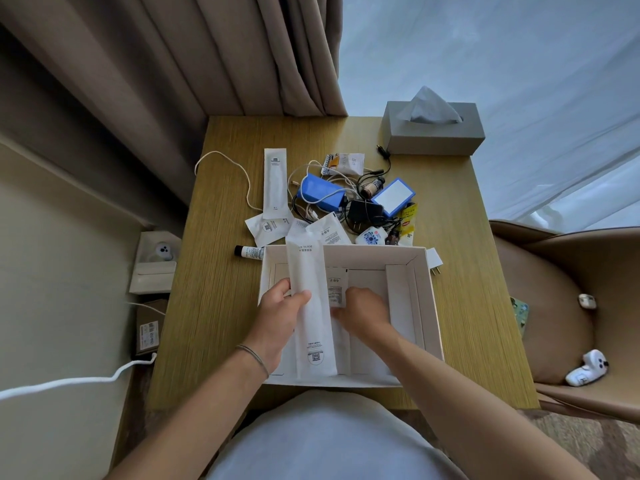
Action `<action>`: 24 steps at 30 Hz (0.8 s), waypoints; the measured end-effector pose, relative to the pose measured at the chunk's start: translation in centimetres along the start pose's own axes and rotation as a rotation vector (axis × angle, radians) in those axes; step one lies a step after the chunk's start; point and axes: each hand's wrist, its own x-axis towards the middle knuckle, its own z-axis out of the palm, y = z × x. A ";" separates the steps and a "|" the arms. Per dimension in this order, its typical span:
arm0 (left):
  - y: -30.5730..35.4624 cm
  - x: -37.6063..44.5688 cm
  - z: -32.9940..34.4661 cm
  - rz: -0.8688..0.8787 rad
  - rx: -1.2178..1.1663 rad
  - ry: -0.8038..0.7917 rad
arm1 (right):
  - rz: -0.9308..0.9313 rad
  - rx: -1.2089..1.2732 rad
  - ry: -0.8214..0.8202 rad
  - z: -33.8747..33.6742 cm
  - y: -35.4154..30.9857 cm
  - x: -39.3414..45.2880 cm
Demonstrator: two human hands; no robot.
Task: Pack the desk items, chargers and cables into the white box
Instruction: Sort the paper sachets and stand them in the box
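The left hand (277, 315) gripped a long white paper dental-kit sleeve (311, 306), its long axis running front-to-back over the open white cardboard box (420, 306); the blurred right hand (363, 311) lay inside, fingers unclear.

Wooden table (460, 306) carries white box (420, 271), tissue box (433, 140), cable clutter (346, 199).

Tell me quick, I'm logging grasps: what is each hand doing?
Left hand: holds the long white packet.
Right hand: in the white box, blurred; cannot tell.
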 end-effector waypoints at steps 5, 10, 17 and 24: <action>-1.1 1.0 1.4 -0.094 0.064 -0.062 | 0.065 0.105 0.035 -3.7 0.0 -0.8; -2.2 3.1 4.3 -0.156 0.195 -0.107 | 0.046 0.413 0.268 -8.7 1.5 -3.7; -4.8 6.2 8.3 -0.191 0.369 -0.164 | 0.029 0.531 0.304 -11.5 2.7 -6.5; -6.9 8.4 11.0 -0.142 0.572 -0.091 | 0.026 0.595 0.280 -11.3 3.9 -7.3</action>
